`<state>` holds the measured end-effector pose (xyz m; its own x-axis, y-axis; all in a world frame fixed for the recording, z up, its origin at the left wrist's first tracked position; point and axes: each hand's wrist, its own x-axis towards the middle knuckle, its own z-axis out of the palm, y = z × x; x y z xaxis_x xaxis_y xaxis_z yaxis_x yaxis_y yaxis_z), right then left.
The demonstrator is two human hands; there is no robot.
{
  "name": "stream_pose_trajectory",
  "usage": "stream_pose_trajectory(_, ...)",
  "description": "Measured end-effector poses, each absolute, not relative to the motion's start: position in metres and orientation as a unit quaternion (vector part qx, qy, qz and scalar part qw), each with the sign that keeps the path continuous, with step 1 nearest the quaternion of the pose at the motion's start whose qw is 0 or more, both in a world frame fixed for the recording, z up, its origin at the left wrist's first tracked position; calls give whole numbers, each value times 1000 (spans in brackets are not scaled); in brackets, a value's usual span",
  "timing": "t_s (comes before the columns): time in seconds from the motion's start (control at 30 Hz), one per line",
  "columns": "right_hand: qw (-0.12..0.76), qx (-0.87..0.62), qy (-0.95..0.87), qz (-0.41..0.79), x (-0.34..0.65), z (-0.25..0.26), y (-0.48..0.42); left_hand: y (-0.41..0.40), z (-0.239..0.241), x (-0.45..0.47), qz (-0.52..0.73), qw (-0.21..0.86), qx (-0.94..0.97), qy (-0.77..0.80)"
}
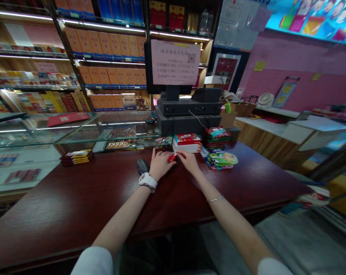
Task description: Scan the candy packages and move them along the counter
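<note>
White sleeves (94, 261) end at bare forearms (124, 223) stretched over the dark red worktop (75, 206). Gripped in the left hand (161, 165) is a small red packet (172, 157), while the right hand (189, 161) pinches thumb and fingers at its white edge. It sits just in front of stacked red-and-white boxes (186, 138); a dark mouse (143, 166) lies beside the left hand, and green packets (220, 159) lie to the right of the right hand.
</note>
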<state>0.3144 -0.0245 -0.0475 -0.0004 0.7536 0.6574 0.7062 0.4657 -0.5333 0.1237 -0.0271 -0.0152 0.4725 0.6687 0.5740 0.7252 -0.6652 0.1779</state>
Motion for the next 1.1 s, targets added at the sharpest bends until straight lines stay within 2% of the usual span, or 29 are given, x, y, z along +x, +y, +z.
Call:
stream_pose_trajectory(0.2,387,-540,-747,16,320,-68,-19,-45,-29,120,-329,86,-820,-460)
stream_pose_trajectory(0.43,358,-562,-745,33,321,-78,-6,-48,-42,112,-312,88,-788,-523)
stream_pose_trajectory(0.63,291,-623,-724,61,311,-68,8,-47,-34,115,-216,77,-792,-566)
stream_pose_trajectory(0.8,293,-629,-716,76,304,-72,12,-47,-21,117,-141,72,-782,-603)
stream_pose_trajectory(1.1,356,-633,-684,61,306,-67,-2,-50,-13,109,-142,44,-789,-596)
